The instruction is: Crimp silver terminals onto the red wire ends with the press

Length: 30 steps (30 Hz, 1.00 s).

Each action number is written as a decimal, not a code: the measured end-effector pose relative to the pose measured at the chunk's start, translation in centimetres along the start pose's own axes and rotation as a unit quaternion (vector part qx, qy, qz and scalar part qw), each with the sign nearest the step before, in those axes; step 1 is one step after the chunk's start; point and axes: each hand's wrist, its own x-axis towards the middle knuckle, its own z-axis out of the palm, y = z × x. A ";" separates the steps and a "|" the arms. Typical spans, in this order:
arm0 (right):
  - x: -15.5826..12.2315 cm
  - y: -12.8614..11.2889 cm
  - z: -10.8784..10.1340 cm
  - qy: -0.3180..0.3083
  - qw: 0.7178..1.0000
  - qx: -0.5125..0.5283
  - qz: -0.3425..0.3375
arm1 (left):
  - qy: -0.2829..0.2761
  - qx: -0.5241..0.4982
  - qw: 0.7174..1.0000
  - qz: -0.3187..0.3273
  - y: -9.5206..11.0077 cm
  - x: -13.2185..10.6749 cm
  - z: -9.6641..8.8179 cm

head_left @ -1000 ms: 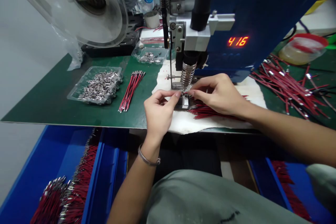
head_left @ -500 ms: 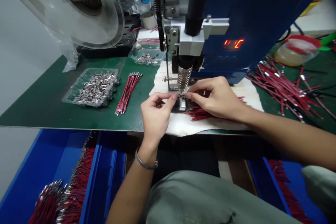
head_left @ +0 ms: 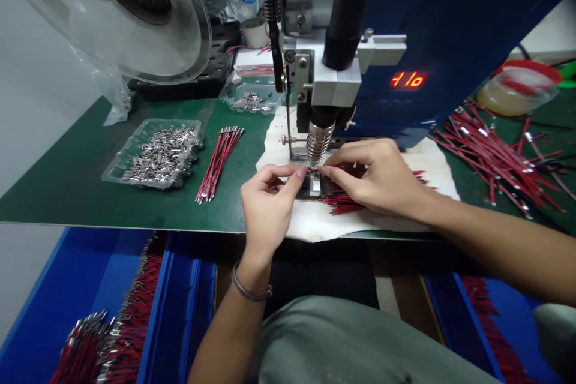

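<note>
My left hand (head_left: 266,201) and my right hand (head_left: 377,178) meet under the metal tip (head_left: 318,141) of a blue press machine (head_left: 432,24). Both pinch a small piece over the steel fixture block (head_left: 315,184); it is too small to name, though a bit of red wire shows between the fingertips. Loose red wires (head_left: 346,199) lie under my right hand on a white cloth (head_left: 315,219). A red display (head_left: 407,80) glows on the machine.
On the green mat (head_left: 90,174) stand a clear tray of metal terminals (head_left: 155,153) and a bundle of red wires (head_left: 219,155). Many terminated wires (head_left: 495,159) are heaped at right. A large clear reel (head_left: 135,6) hangs upper left. Blue bins (head_left: 90,300) with wires sit below.
Both hands stay pinched at the fixture; the view shifted slightly and the display digits flickered.
</note>
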 end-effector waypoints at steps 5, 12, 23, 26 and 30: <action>0.0 0.1 0.0 -0.009 1.000 -0.006 0.002 | 0.004 -0.002 1.000 -0.009 0.2 0.0 0.0; -0.2 0.2 -0.3 -0.009 1.000 -0.020 -0.002 | 0.006 -0.001 1.000 -0.011 0.1 0.0 0.0; -0.1 0.0 -0.2 -0.010 1.000 -0.015 -0.002 | 0.005 0.002 1.000 -0.013 0.1 0.0 0.0; -0.1 0.0 -0.3 -0.013 1.000 -0.017 0.002 | 0.006 0.002 1.000 -0.011 0.1 0.0 0.0; 0.0 0.0 -0.3 -0.021 1.000 -0.020 0.014 | 0.007 0.002 1.000 -0.014 0.2 0.0 0.0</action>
